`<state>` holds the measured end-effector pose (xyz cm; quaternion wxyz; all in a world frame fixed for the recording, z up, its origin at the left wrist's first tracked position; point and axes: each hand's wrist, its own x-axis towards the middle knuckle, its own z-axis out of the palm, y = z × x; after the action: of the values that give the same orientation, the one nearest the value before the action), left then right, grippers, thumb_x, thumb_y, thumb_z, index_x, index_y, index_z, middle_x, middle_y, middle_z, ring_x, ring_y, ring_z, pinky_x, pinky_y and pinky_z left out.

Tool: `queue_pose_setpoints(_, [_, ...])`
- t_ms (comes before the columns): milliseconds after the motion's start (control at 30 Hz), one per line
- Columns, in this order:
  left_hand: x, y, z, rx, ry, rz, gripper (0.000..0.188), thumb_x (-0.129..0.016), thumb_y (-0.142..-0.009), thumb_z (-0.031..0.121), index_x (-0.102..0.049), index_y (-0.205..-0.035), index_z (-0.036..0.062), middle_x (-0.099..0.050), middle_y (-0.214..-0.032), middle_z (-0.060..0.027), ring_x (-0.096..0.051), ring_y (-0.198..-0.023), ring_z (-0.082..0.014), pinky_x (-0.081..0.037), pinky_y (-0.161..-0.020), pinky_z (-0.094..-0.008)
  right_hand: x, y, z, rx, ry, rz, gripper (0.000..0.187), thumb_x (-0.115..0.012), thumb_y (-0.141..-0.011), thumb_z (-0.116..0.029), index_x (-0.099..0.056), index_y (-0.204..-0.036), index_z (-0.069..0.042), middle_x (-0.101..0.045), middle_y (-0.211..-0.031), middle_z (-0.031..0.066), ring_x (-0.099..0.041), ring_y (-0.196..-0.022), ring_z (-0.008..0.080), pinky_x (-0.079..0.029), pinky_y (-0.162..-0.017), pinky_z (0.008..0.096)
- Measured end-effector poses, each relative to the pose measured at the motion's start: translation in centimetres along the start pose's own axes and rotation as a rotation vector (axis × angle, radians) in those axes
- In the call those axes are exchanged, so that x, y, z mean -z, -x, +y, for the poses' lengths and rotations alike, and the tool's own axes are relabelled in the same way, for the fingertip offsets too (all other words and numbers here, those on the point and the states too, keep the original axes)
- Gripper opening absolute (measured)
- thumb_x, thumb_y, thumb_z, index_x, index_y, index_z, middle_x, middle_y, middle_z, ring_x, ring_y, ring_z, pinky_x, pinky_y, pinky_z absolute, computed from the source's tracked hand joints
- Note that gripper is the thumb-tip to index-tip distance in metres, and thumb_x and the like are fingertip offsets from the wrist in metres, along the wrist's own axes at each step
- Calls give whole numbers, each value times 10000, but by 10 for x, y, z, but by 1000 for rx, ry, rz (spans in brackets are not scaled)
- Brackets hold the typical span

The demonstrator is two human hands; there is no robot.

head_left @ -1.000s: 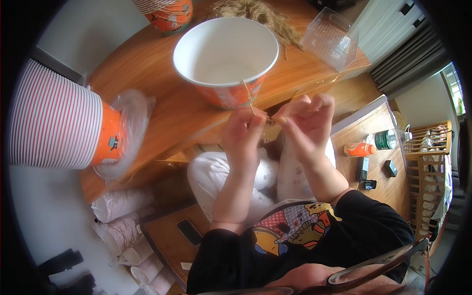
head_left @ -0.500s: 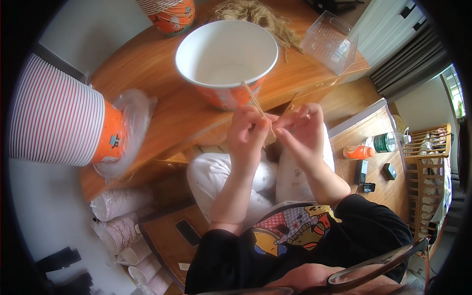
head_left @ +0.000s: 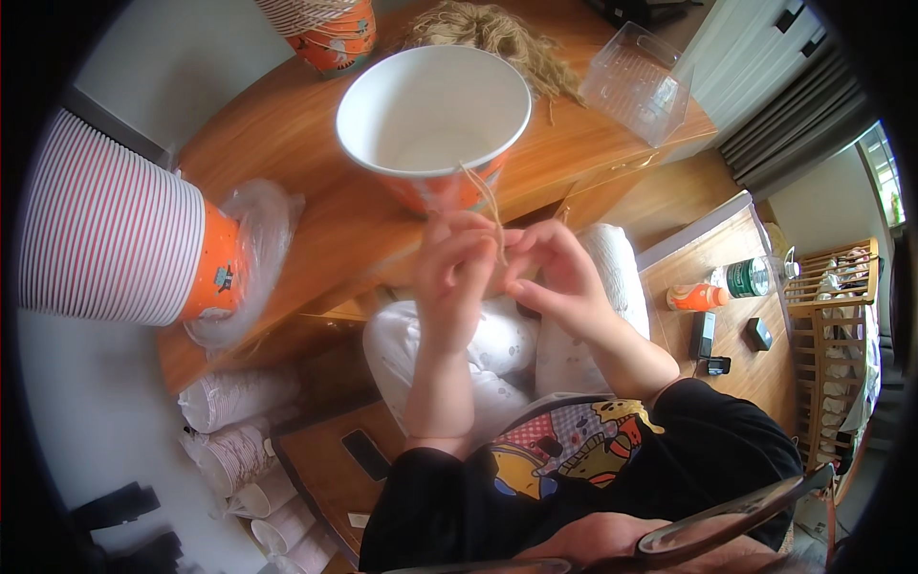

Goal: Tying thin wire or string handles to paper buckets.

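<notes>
Both hands and the tan cord [head_left: 494,210] have shifted left since 0.5 s ago. Thin and twisted, the cord hangs in a bowed loop from the rim of 1 white-lined orange bucket [head_left: 368,120] on the wooden table [head_left: 316,206]. The left hand [head_left: 452,277] pinches it, fingers curled; the right hand [head_left: 559,273] is half curled, thumb and forefinger parted, its grip unclear.

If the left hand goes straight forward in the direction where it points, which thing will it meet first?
The left hand would probably meet the near outer wall of the orange paper bucket; blur and unclear depth hide how much gap there is.
</notes>
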<state>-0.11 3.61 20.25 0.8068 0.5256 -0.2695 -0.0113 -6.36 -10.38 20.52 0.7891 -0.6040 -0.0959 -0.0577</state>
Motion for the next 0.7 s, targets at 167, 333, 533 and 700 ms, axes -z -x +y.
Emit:
queue_pose_setpoints(167, [27,-2,5,3,-106,-175,198,-523,-903,93,-655,-966,-41,-544,-1041,-117,-573,-984,-203,-481,-842,-315,0,0,-7,-65,-54,-84,317,-663,-863,-83,-514,-1132,-9,-601,-893,24,-570,-863,102,-464,-786,257])
queue_pose_setpoints(333, [29,-1,4,-11,-217,-243,167,-555,-859,-11,-659,-986,-42,-536,-1047,-101,-585,-901,-172,-491,-832,-308,-3,-4,3,-22,286,-59,315,-692,-851,-145,-567,-1106,-9,-571,-938,35,-527,-827,119,-431,-742,256])
queue_pose_setpoints(533, [16,0,15,110,-151,-115,69,-665,-762,30,-687,-822,4,-602,-912,-72,-560,-888,-165,-444,-763,-275,-7,-7,8,200,585,-39,300,-699,-833,-160,-617,-1088,-24,-561,-952,64,-492,-927,208,-390,-844,318])
queue_pose_setpoints(700, [26,-2,7,41,-152,-239,146,-611,-828,-1,-687,-951,-23,-545,-989,-76,-576,-889,-146,-488,-791,-291,-7,-4,4,95,422,-25,180,-679,-851,-153,-653,-982,-32,-593,-1008,75,-507,-982,220,-383,-883,335])
